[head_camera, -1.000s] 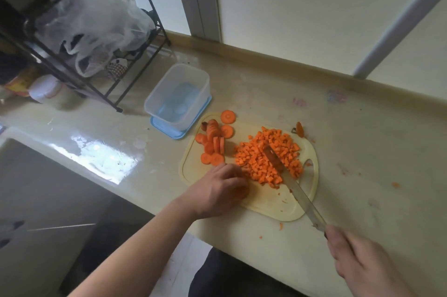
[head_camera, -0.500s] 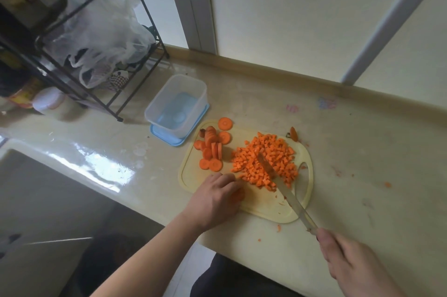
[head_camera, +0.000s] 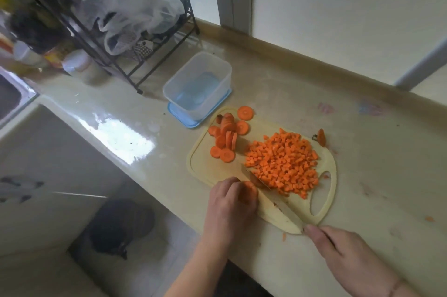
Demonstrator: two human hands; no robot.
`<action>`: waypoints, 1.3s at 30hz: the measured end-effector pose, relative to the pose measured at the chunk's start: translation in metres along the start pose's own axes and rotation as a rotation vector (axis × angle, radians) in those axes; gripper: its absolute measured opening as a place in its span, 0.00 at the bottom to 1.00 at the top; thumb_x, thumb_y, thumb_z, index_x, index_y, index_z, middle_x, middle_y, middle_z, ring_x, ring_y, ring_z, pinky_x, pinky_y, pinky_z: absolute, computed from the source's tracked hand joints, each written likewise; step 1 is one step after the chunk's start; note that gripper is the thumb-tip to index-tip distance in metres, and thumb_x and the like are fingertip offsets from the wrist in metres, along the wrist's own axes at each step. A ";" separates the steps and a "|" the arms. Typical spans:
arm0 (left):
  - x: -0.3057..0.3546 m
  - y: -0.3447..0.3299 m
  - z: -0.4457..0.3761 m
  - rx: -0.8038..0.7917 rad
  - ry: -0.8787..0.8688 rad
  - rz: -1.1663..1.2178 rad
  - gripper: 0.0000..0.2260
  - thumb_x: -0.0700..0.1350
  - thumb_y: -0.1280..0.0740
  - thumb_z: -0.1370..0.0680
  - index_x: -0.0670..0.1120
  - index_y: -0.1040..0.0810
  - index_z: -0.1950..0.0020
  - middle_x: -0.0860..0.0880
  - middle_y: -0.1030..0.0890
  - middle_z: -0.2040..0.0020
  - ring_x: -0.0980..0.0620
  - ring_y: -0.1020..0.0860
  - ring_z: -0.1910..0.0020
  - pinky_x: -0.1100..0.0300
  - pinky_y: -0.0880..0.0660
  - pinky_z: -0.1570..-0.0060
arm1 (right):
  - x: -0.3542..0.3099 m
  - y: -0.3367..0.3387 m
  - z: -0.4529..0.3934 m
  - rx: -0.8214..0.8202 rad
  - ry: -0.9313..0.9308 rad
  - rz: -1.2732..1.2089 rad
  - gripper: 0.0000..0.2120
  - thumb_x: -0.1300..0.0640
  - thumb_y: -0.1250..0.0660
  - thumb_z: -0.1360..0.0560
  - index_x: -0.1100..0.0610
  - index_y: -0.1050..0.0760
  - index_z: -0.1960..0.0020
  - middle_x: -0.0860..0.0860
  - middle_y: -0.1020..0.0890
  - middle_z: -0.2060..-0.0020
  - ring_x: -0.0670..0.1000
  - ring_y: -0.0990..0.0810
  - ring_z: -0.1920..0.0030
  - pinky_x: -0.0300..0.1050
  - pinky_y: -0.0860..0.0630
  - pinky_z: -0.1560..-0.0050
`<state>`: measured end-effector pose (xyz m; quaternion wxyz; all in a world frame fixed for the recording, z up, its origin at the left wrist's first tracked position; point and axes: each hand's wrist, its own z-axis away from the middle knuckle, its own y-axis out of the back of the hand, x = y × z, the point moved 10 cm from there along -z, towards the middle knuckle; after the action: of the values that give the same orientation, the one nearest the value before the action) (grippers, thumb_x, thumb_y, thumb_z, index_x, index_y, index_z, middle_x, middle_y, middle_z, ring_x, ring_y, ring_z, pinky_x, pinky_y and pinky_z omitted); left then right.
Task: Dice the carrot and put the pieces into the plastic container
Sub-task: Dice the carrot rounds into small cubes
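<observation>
A pale yellow cutting board (head_camera: 205,166) lies on the counter. A heap of diced carrot (head_camera: 283,163) covers its right half. Several round carrot slices (head_camera: 226,138) lie at its far left corner. My left hand (head_camera: 231,204) holds a few carrot slices (head_camera: 248,191) down at the board's near edge. My right hand (head_camera: 346,255) grips the handle of a knife (head_camera: 275,200), whose blade lies right beside those held slices. The clear plastic container (head_camera: 200,86) stands on its blue lid just beyond the board, with no carrot inside.
A black wire rack (head_camera: 125,30) holding plastic bags stands at the back left, with jars (head_camera: 79,66) beside it. A carrot end (head_camera: 321,137) lies off the board's far right corner. Small carrot bits (head_camera: 429,218) dot the counter. The counter's front edge runs just below my hands.
The knife has left the diced heap and swung left to the slices under my left hand. My left hand stays at the board's near edge.
</observation>
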<state>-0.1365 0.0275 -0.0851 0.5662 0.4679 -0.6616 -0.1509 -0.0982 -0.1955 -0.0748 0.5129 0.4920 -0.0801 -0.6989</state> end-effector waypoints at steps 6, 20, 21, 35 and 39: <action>0.007 0.001 0.006 0.054 -0.052 -0.031 0.13 0.49 0.27 0.25 0.39 0.17 0.50 0.43 0.18 0.48 0.47 0.22 0.51 0.53 0.22 0.52 | -0.006 0.010 -0.011 -0.033 0.118 0.059 0.42 0.17 0.61 0.40 0.55 0.34 0.69 0.47 0.26 0.74 0.45 0.28 0.71 0.40 0.33 0.66; 0.025 0.013 0.003 0.036 -0.308 -0.088 0.15 0.42 0.21 0.28 0.40 0.20 0.45 0.40 0.17 0.48 0.41 0.20 0.50 0.49 0.21 0.49 | -0.004 0.003 -0.010 -0.137 0.118 0.071 0.46 0.16 0.64 0.42 0.54 0.29 0.63 0.47 0.21 0.70 0.45 0.23 0.66 0.40 0.28 0.62; 0.026 0.009 0.006 0.007 -0.343 -0.073 0.14 0.39 0.21 0.29 0.39 0.17 0.46 0.40 0.17 0.46 0.40 0.20 0.48 0.48 0.22 0.48 | -0.002 0.001 -0.009 -0.150 0.109 0.077 0.47 0.16 0.65 0.43 0.53 0.27 0.62 0.46 0.20 0.69 0.44 0.22 0.65 0.40 0.27 0.60; 0.024 -0.002 0.007 -0.076 -0.326 0.014 0.08 0.37 0.23 0.25 0.38 0.15 0.47 0.41 0.17 0.43 0.41 0.20 0.42 0.51 0.22 0.41 | -0.006 -0.012 -0.017 -0.097 0.094 0.181 0.50 0.19 0.75 0.44 0.50 0.26 0.59 0.46 0.18 0.66 0.46 0.20 0.59 0.43 0.25 0.57; 0.023 0.001 0.010 -0.055 -0.328 -0.002 0.09 0.37 0.22 0.26 0.38 0.14 0.48 0.41 0.17 0.47 0.42 0.20 0.45 0.52 0.22 0.43 | -0.011 -0.005 -0.022 -0.058 0.125 0.121 0.42 0.21 0.68 0.37 0.50 0.27 0.64 0.43 0.20 0.68 0.44 0.22 0.64 0.43 0.28 0.62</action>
<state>-0.1440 0.0065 -0.0735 0.4629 0.4219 -0.7404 -0.2440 -0.0848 -0.1760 -0.0824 0.5722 0.5139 -0.0572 -0.6365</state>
